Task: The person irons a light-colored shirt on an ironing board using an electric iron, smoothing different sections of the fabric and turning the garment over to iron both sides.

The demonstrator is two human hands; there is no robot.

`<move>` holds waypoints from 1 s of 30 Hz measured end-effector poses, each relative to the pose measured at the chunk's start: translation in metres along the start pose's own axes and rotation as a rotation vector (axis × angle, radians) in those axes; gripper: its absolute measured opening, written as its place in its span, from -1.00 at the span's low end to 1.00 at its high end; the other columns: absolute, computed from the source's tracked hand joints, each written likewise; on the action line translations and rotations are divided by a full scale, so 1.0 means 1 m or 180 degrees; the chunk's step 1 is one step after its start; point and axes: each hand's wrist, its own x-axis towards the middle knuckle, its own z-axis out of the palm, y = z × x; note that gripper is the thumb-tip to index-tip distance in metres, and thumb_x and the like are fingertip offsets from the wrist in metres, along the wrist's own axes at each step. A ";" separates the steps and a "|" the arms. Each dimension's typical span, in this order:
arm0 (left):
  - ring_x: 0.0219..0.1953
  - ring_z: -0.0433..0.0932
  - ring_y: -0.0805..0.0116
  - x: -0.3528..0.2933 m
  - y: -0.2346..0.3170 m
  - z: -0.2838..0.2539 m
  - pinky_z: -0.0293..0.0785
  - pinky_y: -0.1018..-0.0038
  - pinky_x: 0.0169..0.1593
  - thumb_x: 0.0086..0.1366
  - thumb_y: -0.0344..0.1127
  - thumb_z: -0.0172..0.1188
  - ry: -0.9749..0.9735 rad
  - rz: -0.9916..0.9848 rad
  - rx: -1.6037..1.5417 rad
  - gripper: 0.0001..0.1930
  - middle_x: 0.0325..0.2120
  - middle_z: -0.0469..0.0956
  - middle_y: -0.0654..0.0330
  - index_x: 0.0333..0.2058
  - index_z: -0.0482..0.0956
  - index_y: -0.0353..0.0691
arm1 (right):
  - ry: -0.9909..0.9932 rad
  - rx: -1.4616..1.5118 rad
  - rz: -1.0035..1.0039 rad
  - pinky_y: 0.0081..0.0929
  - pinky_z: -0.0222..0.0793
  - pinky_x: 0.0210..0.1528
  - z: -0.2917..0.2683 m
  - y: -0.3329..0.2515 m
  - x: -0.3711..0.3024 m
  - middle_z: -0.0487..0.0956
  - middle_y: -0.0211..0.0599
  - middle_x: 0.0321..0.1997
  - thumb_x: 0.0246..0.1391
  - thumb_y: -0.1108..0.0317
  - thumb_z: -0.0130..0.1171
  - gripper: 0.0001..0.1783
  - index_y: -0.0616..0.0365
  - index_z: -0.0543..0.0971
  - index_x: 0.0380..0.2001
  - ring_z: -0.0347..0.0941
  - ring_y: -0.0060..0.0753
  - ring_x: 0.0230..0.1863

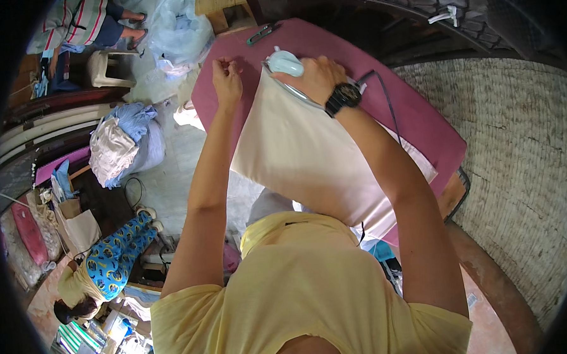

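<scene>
- We have a broad bench with a maroon fabric cover (338, 45) under the work; its tapering edges leave little room at the left, so a wide sweep that way could carry the heat off the surface.
- A large, smooth cream cloth (307, 138) lies across the bench and hangs over the near side, towards our lap. We judge that the overhang's weight could drag it askew, and a fold trapped underneath could be pressed in as a crease.
- A pale aqua iron with a silver-edged base (286, 62) sits at the cloth's narrow far end, its front close to the border. If it is hot, pausing there too long could scorch the weave.
- Our right hand (319, 79) has its fingers wrapped over the iron's top, gripping it; a slip forward could bring them against hot metal.
- Our left hand (227, 81) is beside the cloth with fingers curled; we see nothing in them, but cannot tell whether the tips meet. With nothing visibly pinning that edge, the cloth could ruck up.
- A thin black cord (388, 99) trails behind our right wrist and could snag the cloth.
- Small green-and-dark metal snips (261, 33) lie near the far edge; a nudge could knock them off.
</scene>
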 end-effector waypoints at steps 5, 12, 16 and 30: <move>-0.24 0.49 0.31 -0.031 0.034 -0.006 0.46 0.42 -0.12 0.33 -0.51 -0.01 0.0229 0.0585 0.0739 -0.87 -0.25 0.43 0.08 -0.15 0.39 -0.35 | -0.0155 0.0142 0.0009 -0.09 0.52 -0.25 -0.002 0.002 -0.002 0.66 -0.03 -0.40 -0.18 -0.49 0.17 -0.22 0.09 0.71 -0.34 0.62 0.03 -0.29; -0.07 0.36 0.26 -0.104 0.027 0.031 0.36 0.41 0.03 0.25 -0.66 -0.10 -0.0101 0.1163 0.0140 -0.78 -0.11 0.23 0.09 -0.13 0.31 -0.35 | -0.0067 -0.0144 0.0155 -0.10 0.47 -0.07 0.000 0.017 0.000 0.65 -0.02 -0.21 -0.19 -0.59 0.06 -0.10 0.07 0.70 -0.24 0.58 0.01 -0.11; 0.11 0.32 0.07 -0.143 0.043 0.065 0.28 0.22 0.18 0.18 -0.62 -0.03 -0.1382 0.1932 0.0727 -0.66 0.09 0.26 0.01 -0.05 0.35 -0.27 | 0.0042 0.0398 0.0961 -0.15 0.46 -0.18 -0.077 0.066 -0.082 0.67 -0.09 -0.28 -0.17 -0.53 0.13 -0.18 0.01 0.70 -0.23 0.61 -0.06 -0.21; 0.44 -0.08 0.17 -0.215 0.053 0.123 -0.13 0.01 0.41 0.41 0.04 -0.07 -0.3110 0.3152 0.2413 -0.41 0.40 0.03 0.29 0.35 0.14 0.04 | 0.1128 0.0629 0.1942 -0.18 0.46 -0.44 -0.020 0.147 -0.285 0.55 0.11 -0.61 0.13 -0.13 0.18 -0.42 0.32 0.62 -0.35 0.57 0.02 -0.52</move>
